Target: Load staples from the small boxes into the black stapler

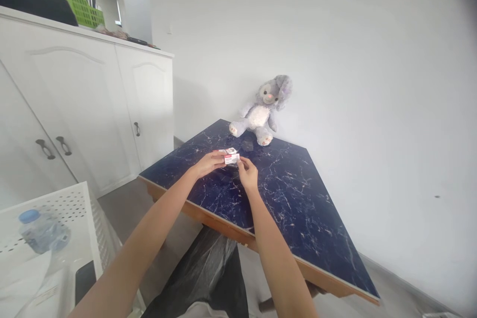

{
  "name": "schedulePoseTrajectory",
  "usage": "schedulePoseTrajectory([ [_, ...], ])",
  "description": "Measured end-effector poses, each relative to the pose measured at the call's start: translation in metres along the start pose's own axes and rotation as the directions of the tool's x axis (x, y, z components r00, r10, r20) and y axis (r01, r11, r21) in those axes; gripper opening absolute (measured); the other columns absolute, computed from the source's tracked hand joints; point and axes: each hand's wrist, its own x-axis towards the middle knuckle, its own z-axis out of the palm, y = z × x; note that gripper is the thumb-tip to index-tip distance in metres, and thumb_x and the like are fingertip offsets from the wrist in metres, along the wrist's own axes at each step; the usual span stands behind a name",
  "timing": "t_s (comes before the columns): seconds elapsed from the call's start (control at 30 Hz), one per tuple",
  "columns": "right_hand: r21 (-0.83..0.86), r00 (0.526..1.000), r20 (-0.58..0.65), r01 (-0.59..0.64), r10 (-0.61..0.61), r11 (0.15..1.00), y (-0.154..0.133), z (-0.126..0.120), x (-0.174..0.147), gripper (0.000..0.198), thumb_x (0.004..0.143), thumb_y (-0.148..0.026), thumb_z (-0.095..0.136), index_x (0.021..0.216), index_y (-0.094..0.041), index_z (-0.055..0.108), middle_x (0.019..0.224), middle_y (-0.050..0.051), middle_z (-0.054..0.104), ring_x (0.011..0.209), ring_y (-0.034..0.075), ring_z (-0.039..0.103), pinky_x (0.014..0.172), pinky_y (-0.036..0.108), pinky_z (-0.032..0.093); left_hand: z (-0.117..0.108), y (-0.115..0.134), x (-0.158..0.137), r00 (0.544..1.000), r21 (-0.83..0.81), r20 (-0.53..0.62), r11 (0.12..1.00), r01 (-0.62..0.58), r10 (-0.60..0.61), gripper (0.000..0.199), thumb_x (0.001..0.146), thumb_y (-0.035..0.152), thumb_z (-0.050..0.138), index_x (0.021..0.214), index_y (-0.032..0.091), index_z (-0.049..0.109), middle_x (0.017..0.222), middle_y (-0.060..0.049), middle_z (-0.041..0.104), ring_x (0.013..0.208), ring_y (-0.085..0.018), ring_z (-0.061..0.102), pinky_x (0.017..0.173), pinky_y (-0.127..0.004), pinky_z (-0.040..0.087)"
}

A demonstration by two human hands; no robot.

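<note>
A small white box with red markings (231, 159) is held between my two hands above the blue marbled table (283, 194). My left hand (209, 164) grips it from the left, its fingers closed along that side. At its right end, the thumb and fingers of my right hand (248, 174) are pinched on the box. Just behind it shows another white and red piece (228, 150); I cannot tell whether it is part of the same box. Beyond my hands, a small dark item (247, 145) lies on the table, its kind unclear.
A grey plush toy (261, 109) sits at the table's back against the white wall. White cabinets (93, 109) stand at left, with a green basket (82, 7) on top. A white perforated cart (87, 208) at lower left holds a plastic bottle (42, 231) and a dark flat object (85, 280).
</note>
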Motion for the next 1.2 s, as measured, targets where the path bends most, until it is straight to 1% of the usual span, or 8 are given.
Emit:
schedulePoseTrajectory([
  [0.3, 0.008, 0.992, 0.101, 0.080, -0.080, 0.997, -0.009, 0.007, -0.007, 0.045, 0.084, -0.038, 0.062, 0.126, -0.021, 0.062, 0.105, 0.006, 0.075, 0.077, 0.017, 0.069, 0.076, 0.032, 0.057, 0.006, 0.010, -0.008, 0.987, -0.086, 0.158, 0.996, 0.020, -0.006, 0.041, 0.076, 0.027, 0.082, 0.115, 0.017, 0.072, 0.126, -0.014, 0.068, 0.120, -0.027, 0.063, 0.106, -0.039, 0.048],
  [0.5, 0.000, 0.969, 0.213, 0.130, -0.127, 0.991, -0.008, 0.008, -0.009, 0.042, 0.088, -0.032, 0.058, 0.129, -0.025, 0.059, 0.108, 0.005, 0.076, 0.084, 0.019, 0.073, 0.080, 0.033, 0.058, 0.004, 0.012, -0.008, 0.992, -0.102, 0.127, 0.995, -0.007, 0.020, 0.048, 0.074, 0.030, 0.084, 0.118, 0.022, 0.068, 0.125, -0.012, 0.068, 0.115, -0.025, 0.065, 0.104, -0.041, 0.049],
  [0.6, -0.208, 0.984, 0.125, 0.151, -0.127, 0.966, -0.002, 0.003, -0.005, 0.039, 0.089, -0.029, 0.053, 0.127, -0.023, 0.060, 0.106, 0.005, 0.075, 0.078, 0.019, 0.071, 0.082, 0.034, 0.056, -0.004, 0.015, -0.002, 0.989, -0.081, -0.098, 0.989, -0.121, 0.113, 0.050, 0.076, 0.033, 0.080, 0.123, 0.024, 0.064, 0.122, -0.010, 0.068, 0.107, -0.020, 0.067, 0.100, -0.036, 0.051],
  [0.73, -0.500, 0.980, -0.173, -0.005, -0.094, 0.866, 0.013, -0.008, 0.001, 0.044, 0.085, -0.020, 0.046, 0.127, -0.014, 0.060, 0.113, 0.015, 0.070, 0.098, 0.027, 0.065, 0.091, 0.041, 0.048, -0.018, 0.014, 0.005, 0.797, 0.261, -0.534, 0.952, -0.161, 0.281, 0.049, 0.082, 0.047, 0.072, 0.123, 0.022, 0.061, 0.118, -0.012, 0.068, 0.105, -0.021, 0.066, 0.094, -0.034, 0.050],
  [0.8, -0.566, 0.976, -0.212, -0.083, -0.048, 0.820, 0.021, -0.010, 0.002, 0.050, 0.082, -0.016, 0.046, 0.130, -0.010, 0.057, 0.110, 0.020, 0.069, 0.103, 0.032, 0.062, 0.092, 0.044, 0.045, -0.022, 0.010, 0.005, 0.732, 0.544, -0.545, 0.837, -0.063, 0.409, 0.047, 0.083, 0.049, 0.070, 0.120, 0.020, 0.064, 0.121, -0.015, 0.066, 0.114, -0.028, 0.062, 0.100, -0.040, 0.045],
  [0.87, -0.600, 0.983, -0.184, -0.129, 0.020, 0.789, 0.026, -0.009, 0.001, 0.055, 0.080, -0.014, 0.047, 0.134, -0.006, 0.054, 0.105, 0.022, 0.069, 0.101, 0.035, 0.061, 0.091, 0.046, 0.043, -0.021, 0.007, 0.002, 0.712, 0.752, -0.482, 0.658, 0.036, 0.511, 0.046, 0.086, 0.047, 0.066, 0.121, 0.018, 0.065, 0.128, -0.020, 0.061, 0.125, -0.036, 0.053, 0.108, -0.048, 0.035],
  [0.97, -0.611, 0.982, -0.173, -0.165, 0.073, 0.774, 0.026, -0.003, -0.002, 0.058, 0.081, -0.015, 0.049, 0.137, -0.004, 0.052, 0.114, 0.026, 0.065, 0.106, 0.038, 0.059, 0.092, 0.048, 0.041, -0.015, 0.003, -0.002, 0.699, 0.865, -0.434, 0.481, 0.146, 0.568, 0.047, 0.091, 0.046, 0.057, 0.127, 0.016, 0.063, 0.134, -0.024, 0.055, 0.132, -0.044, 0.041, 0.112, -0.058, 0.023],
  [1.2, -0.571, 0.967, -0.183, -0.252, 0.178, 0.781, 0.019, 0.004, -0.001, 0.060, 0.084, -0.023, 0.050, 0.141, -0.004, 0.046, 0.122, 0.025, 0.062, 0.115, 0.037, 0.056, 0.101, 0.047, 0.038, -0.004, 0.003, -0.008, 0.770, 0.974, -0.226, 0.149, 0.171, 0.596, 0.024, 0.090, 0.034, 0.057, 0.092, 0.020, 0.076, 0.130, -0.015, 0.057, 0.124, -0.039, 0.045, 0.107, -0.051, 0.033],
])
